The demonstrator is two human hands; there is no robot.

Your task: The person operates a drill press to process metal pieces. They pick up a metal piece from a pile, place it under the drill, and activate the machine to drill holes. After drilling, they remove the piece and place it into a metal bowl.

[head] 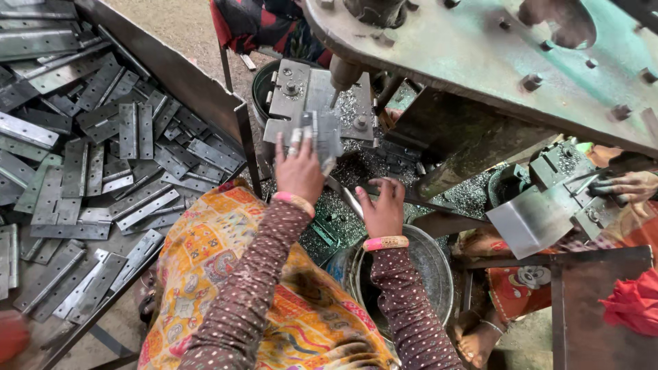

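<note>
Patterned cloth point(226, 274) on lap; hinges point(89, 171) piled left; metal shavings point(356, 164) cover workbench point(473, 199).

Brown white-dotted sleeves point(253, 288), pink-and-gold bangle point(385, 242) on each wrist, ring on left fingers point(293, 151), yellow-orange patterned cloth point(205, 253) over lap

Left hand point(299, 171) is up on a steel hinge point(321, 133), pressing it onto the jig plate point(301, 92) under the press's punch point(343, 74). Right hand point(381, 209) rests open near the rim of a round metal tub point(432, 257). Big pile of hinges point(103, 157) fills the tray on the left, metal chips everywhere around the jig.
</note>
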